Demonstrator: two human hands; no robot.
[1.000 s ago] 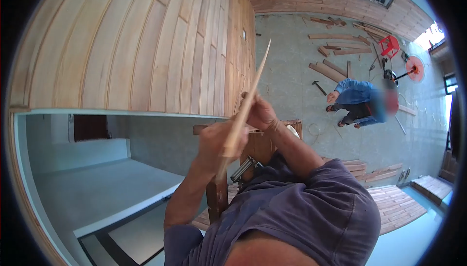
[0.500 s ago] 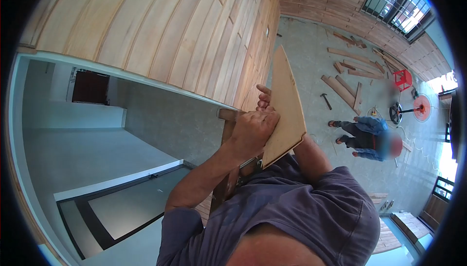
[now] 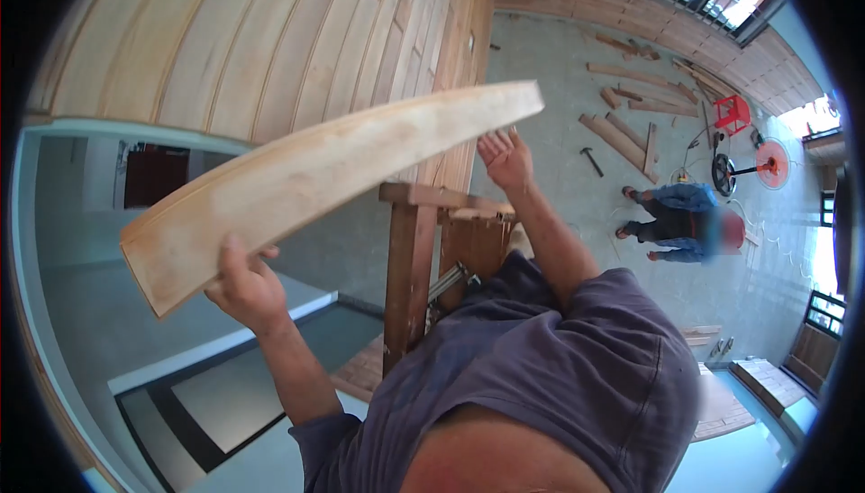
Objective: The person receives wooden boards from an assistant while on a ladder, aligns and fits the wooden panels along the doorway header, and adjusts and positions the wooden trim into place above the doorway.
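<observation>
A pale wooden plank (image 3: 333,168) stretches in front of me, its left end low and its right end higher. My left hand (image 3: 248,287) grips the lower edge near the left end, with the thumb on the near face and the other fingers mostly behind. Close to the right end, my right hand (image 3: 507,161) is open with its palm up and fingers stretched out. Its fingertips meet the plank's lower edge; whether they bear any weight I cannot tell. Below the plank stands a brown wooden frame (image 3: 410,268), right by my body.
Wooden boards cover the wall (image 3: 297,51) ahead, above an opening (image 3: 90,123) on the left. On the floor lie a hammer (image 3: 592,161) and loose planks (image 3: 622,146). A person (image 3: 676,223) stands to the right, near a fan (image 3: 771,165) and a red stool (image 3: 732,114).
The plank has swung from pointing away from me to lying broadside across my front. My left hand has moved left with it; my right hand has come into view and opened.
</observation>
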